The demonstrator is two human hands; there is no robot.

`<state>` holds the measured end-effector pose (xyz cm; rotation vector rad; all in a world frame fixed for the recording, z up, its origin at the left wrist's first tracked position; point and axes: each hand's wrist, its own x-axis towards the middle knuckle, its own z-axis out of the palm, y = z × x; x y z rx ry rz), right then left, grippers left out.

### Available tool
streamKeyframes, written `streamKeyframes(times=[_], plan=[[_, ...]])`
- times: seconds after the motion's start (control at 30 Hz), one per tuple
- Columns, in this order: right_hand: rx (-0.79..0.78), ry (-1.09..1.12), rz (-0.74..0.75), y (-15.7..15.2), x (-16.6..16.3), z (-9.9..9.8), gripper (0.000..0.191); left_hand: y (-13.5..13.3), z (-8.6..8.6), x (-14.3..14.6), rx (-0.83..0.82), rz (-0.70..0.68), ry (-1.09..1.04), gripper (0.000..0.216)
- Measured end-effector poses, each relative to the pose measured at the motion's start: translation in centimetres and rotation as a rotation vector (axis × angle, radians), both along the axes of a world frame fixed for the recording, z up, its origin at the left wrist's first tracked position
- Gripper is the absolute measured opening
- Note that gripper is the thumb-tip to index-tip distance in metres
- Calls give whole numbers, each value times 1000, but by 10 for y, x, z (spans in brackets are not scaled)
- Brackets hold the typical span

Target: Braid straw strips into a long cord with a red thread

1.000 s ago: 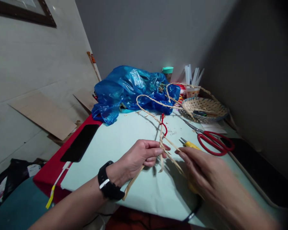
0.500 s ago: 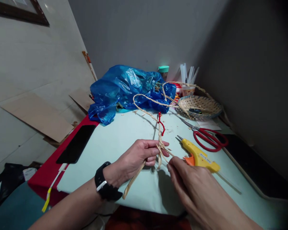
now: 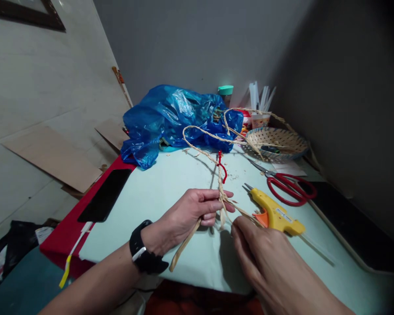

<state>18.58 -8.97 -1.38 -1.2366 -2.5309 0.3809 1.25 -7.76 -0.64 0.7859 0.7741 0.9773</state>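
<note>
My left hand (image 3: 187,214), with a black watch on its wrist, pinches the end of a braided straw cord (image 3: 202,152) just above the pale green table (image 3: 157,192). A red tie (image 3: 221,165) is wound round the cord a little beyond my fingers. The cord loops back toward the blue bag and the basket. Loose flat strands (image 3: 184,246) hang from the braid's end under my left hand. My right hand (image 3: 262,258) has its fingertips closed on one loose strand just right of the braid. A yellow glue gun (image 3: 276,212) lies right beside it.
Red-handled scissors (image 3: 290,186) lie beyond the glue gun. A woven basket (image 3: 277,141), a cup of white sticks (image 3: 260,105) and a green-lidded jar (image 3: 225,92) stand at the back. A crumpled blue plastic bag (image 3: 174,118) sits back left, a black phone (image 3: 105,194) on the red edge.
My right hand drew back off the glue gun toward me and closed on a strand by the braid's end. My left hand has kept its grip.
</note>
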Motion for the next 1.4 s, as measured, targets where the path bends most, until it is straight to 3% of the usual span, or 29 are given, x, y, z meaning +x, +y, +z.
streamKeyframes(times=[0.17, 0.33, 0.47, 0.63, 0.7, 1.13, 1.27, 1.4], plan=[[70, 0, 31, -6, -5, -3, 21, 1, -3, -2, 8, 7, 41, 29], [132, 53, 76, -6, 6, 17, 24, 0, -6, -5, 10, 30, 60, 29], [271, 152, -40, 8, 12, 29, 24, 0, -5, -5, 5, 32, 51, 31], [-116, 179, -17, 22, 4, 15, 18, 1, -4, -4, 6, 43, 43, 31], [-169, 187, -37, 22, 3, 9, 17, 1, -4, -4, 14, 38, 47, 30], [-121, 363, -39, 6, -2, 21, 21, -2, -4, 1, 59, 92, 319, 17], [-97, 422, -16, -3, -11, 16, 16, -3, -2, 2, 13, 134, 313, 12], [51, 378, 49, -12, -19, 0, 11, -4, 0, 4, -77, 184, 223, 12]])
